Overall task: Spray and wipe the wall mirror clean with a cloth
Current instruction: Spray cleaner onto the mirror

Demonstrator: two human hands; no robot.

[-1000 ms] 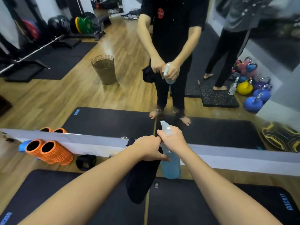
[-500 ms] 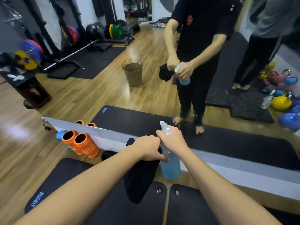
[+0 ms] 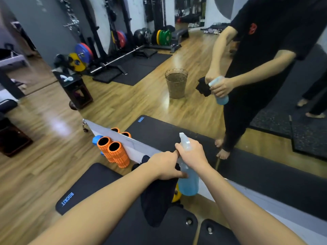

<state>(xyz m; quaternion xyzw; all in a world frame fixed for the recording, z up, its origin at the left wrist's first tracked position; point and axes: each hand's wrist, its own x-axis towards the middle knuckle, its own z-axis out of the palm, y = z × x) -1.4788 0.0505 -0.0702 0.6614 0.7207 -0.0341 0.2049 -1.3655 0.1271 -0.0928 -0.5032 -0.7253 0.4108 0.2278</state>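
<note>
On the floor to my left, two orange foam rollers (image 3: 114, 151) lie side by side with their hollow ends facing me, touching the white lower frame of the wall mirror (image 3: 185, 96); a blue roller (image 3: 96, 140) sits just behind them. A black exercise mat (image 3: 92, 188) marked ROCKIT lies under my forearms. In the mirror's reflection a woven wicker basket (image 3: 176, 83) stands upright on the wooden floor; I cannot tell what, if anything, is in it.

My left hand (image 3: 165, 165) is curled round a black cloth (image 3: 157, 200), which hangs down below my fist in front of the mat. My thumb reaches across and touches the spray bottle (image 3: 188, 181) beside it.

My right hand (image 3: 192, 153) grips the neck of that bottle, fingers wrapped below the pale trigger head, whose nozzle points toward the mirror. The clear bottle is upright and holds light blue liquid that fills most of its body.

Peeking out behind the cloth is something yellow (image 3: 176, 196), too hidden to name.
</note>
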